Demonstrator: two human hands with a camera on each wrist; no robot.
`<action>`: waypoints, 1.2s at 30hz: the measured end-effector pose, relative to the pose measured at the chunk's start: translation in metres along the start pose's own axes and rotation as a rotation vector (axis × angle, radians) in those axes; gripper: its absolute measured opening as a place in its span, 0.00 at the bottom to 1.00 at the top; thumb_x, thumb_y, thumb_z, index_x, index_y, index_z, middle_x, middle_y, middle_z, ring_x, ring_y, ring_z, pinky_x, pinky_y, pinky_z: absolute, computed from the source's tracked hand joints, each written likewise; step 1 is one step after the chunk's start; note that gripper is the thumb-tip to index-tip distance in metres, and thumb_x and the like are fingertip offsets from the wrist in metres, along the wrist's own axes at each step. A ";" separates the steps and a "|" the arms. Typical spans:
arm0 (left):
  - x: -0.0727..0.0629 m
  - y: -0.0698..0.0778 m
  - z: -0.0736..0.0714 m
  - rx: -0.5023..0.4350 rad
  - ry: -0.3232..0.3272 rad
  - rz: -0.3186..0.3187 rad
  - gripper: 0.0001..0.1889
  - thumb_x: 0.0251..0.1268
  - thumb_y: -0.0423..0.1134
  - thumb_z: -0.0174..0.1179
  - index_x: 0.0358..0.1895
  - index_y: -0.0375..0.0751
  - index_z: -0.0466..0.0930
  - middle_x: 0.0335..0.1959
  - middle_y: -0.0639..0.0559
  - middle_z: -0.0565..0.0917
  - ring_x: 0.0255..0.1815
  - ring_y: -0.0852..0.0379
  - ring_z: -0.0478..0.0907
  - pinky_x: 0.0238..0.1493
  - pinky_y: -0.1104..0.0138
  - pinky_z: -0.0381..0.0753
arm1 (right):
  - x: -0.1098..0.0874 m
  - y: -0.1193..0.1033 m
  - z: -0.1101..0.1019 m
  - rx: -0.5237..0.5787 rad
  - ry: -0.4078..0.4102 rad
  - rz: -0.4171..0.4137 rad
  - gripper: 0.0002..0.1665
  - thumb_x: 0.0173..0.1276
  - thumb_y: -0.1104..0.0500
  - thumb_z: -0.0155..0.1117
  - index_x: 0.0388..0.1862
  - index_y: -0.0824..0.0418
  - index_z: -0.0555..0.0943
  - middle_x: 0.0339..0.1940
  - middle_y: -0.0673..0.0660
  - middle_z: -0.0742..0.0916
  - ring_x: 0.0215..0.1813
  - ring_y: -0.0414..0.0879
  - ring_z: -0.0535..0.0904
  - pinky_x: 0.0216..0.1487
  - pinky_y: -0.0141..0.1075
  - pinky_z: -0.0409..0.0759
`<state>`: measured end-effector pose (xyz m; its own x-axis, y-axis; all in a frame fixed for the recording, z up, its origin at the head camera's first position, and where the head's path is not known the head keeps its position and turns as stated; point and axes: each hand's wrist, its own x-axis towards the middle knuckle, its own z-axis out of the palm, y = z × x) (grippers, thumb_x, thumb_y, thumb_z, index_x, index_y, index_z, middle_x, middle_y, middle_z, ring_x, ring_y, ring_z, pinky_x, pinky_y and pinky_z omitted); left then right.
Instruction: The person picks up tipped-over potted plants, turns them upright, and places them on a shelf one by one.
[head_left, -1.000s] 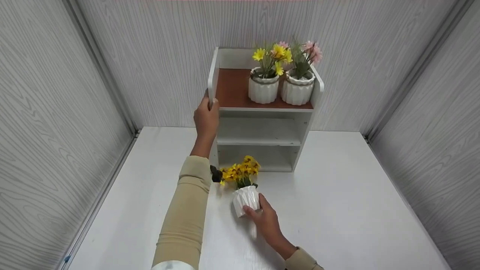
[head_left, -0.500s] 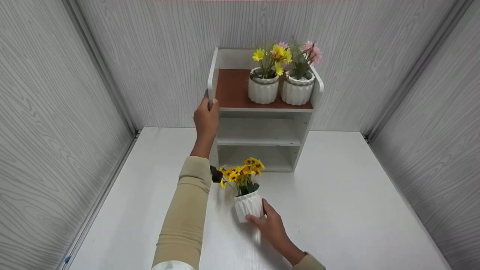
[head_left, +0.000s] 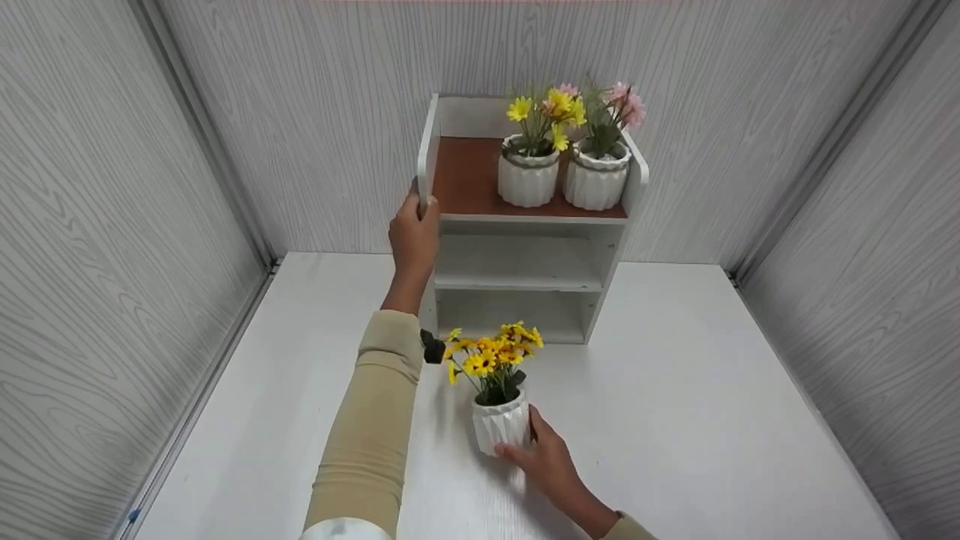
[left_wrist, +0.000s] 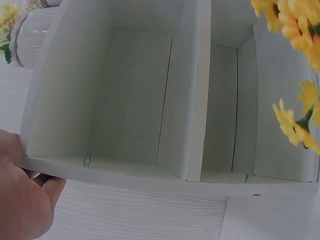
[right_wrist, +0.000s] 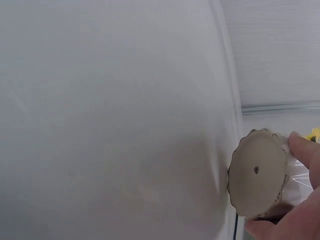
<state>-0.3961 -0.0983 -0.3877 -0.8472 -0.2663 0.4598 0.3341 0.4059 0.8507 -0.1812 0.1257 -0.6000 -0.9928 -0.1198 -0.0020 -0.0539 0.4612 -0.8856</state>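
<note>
My left hand [head_left: 414, 236] grips the left side panel of a white shelf unit [head_left: 519, 283], just below its top. In the left wrist view that hand [left_wrist: 25, 187] holds the panel's edge, with fingers partly behind it. My right hand [head_left: 551, 461] holds a white ribbed flowerpot [head_left: 501, 426] of yellow flowers [head_left: 491, 356] by its right side, in front of the unit. The right wrist view shows the pot's underside [right_wrist: 257, 172], with a small hole in the middle, between thumb and fingers. The pot is raised off the table.
On the unit's brown top [head_left: 465, 176] stand a pot of yellow flowers [head_left: 527, 180] and, at its right, a pot of pink flowers [head_left: 596, 184]. Two lower compartments face forward. The white table [head_left: 690, 420] is walled by grey wood-grain panels [head_left: 337, 127].
The right hand has drawn the flowerpot a little toward me and to the right, and the pot has turned more upright. The left hand stays on the side panel.
</note>
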 end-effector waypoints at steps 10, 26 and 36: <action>0.001 -0.002 -0.004 0.011 0.001 -0.006 0.27 0.81 0.49 0.46 0.77 0.46 0.64 0.59 0.48 0.83 0.42 0.57 0.75 0.43 0.61 0.75 | 0.006 0.010 0.004 0.045 -0.060 -0.004 0.61 0.56 0.45 0.79 0.78 0.70 0.58 0.74 0.69 0.70 0.75 0.63 0.66 0.70 0.56 0.69; -0.001 -0.001 -0.001 -0.002 -0.001 -0.021 0.23 0.80 0.49 0.46 0.69 0.44 0.73 0.35 0.52 0.77 0.34 0.57 0.70 0.36 0.64 0.69 | 0.046 0.022 0.002 0.055 -0.074 -0.050 0.58 0.57 0.54 0.80 0.79 0.68 0.58 0.76 0.66 0.70 0.77 0.61 0.64 0.73 0.56 0.63; 0.001 0.003 -0.001 0.007 -0.004 -0.025 0.20 0.80 0.50 0.46 0.61 0.43 0.77 0.43 0.49 0.82 0.39 0.58 0.73 0.40 0.63 0.74 | 0.064 0.026 -0.003 -0.021 -0.094 -0.147 0.53 0.59 0.61 0.78 0.79 0.60 0.60 0.74 0.60 0.74 0.74 0.56 0.69 0.71 0.52 0.69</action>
<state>-0.3951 -0.0981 -0.3847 -0.8568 -0.2727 0.4376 0.3103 0.4051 0.8600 -0.2464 0.1330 -0.6215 -0.9598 -0.2682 0.0824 -0.2006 0.4507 -0.8698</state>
